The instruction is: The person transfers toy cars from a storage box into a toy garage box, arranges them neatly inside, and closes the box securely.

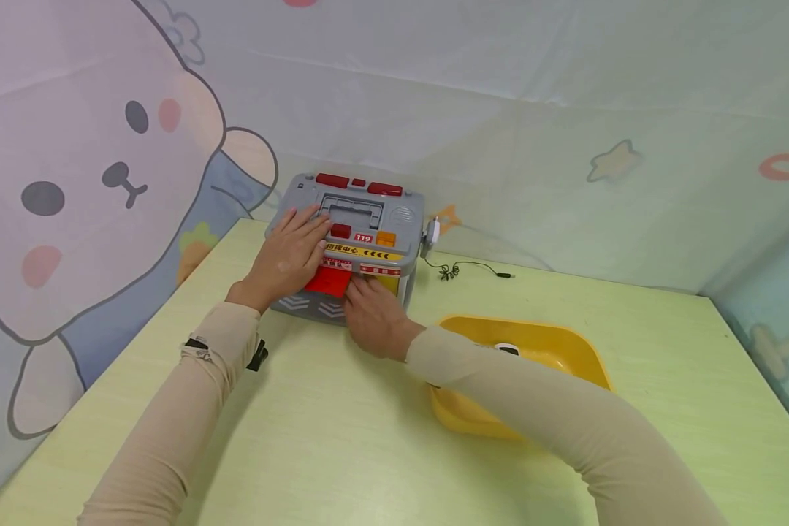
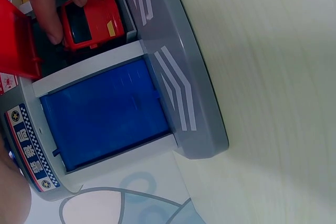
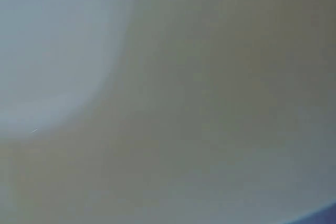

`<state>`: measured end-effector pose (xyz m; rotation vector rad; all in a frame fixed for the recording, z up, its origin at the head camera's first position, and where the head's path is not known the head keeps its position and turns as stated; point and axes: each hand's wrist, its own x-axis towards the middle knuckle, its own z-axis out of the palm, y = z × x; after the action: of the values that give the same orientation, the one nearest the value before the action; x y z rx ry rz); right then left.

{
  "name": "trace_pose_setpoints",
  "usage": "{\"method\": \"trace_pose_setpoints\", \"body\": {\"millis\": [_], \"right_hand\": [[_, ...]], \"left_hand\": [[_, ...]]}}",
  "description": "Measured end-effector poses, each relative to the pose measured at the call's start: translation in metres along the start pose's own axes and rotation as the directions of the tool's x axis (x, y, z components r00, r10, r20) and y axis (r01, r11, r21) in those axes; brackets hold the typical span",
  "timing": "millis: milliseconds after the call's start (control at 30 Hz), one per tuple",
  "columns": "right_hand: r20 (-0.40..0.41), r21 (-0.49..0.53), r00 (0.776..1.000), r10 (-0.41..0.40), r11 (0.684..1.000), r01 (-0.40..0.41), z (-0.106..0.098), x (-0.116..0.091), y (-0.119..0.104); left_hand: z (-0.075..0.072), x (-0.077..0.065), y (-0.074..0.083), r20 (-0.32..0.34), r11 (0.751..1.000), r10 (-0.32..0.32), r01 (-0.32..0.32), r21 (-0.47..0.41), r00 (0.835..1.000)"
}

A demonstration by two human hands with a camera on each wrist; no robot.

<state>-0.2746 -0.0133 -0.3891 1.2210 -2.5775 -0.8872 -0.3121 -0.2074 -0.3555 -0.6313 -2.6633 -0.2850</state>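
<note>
A grey toy rescue station (image 1: 394,212) stands near the back of the table. My left hand (image 1: 288,254) rests on its top with fingers spread, beside the carry handle. One front door, a red flap (image 1: 329,280), is raised. At that doorway is my right hand (image 1: 375,320), its fingers reaching inside. The left wrist view shows those fingers (image 2: 42,1) gripping a small red toy car (image 2: 100,19) in the bay. A blue door (image 2: 105,116) covers the neighbouring bay. The right wrist view is only a blur.
To the right sits a yellow plastic basin (image 1: 480,420) with a white-and-dark item (image 1: 508,349) inside, partly under my right forearm. A thin black cable (image 1: 467,264) trails from the station's right side. A cartoon-printed cloth (image 1: 500,146) hangs behind the table.
</note>
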Motion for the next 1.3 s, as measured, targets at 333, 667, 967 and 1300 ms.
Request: {"method": "trace_pose_setpoints", "body": {"millis": [333,667,967,1300], "right_hand": [[0.055,-0.072,0.998,0.002,0.997,0.002,0.002,0.002,-0.001],[0.074,-0.09,0.997,0.014,0.996,-0.008,0.002,0.003,0.0],[-0.008,0.007,1.0,-0.001,1.0,0.001,0.006,-0.002,0.004],[-0.073,0.102,0.996,-0.058,0.993,0.065,-0.004,-0.018,0.008]], "left_hand": [[0.0,0.001,-0.001,0.015,1.0,-0.001,0.001,0.01,1.0],[-0.001,0.002,-0.001,0.006,1.0,0.003,-0.003,0.004,1.0],[0.0,0.001,0.0,0.018,1.0,0.002,-0.002,0.006,1.0],[-0.001,0.0,0.0,0.031,1.0,-0.009,0.009,0.015,0.999]]}}
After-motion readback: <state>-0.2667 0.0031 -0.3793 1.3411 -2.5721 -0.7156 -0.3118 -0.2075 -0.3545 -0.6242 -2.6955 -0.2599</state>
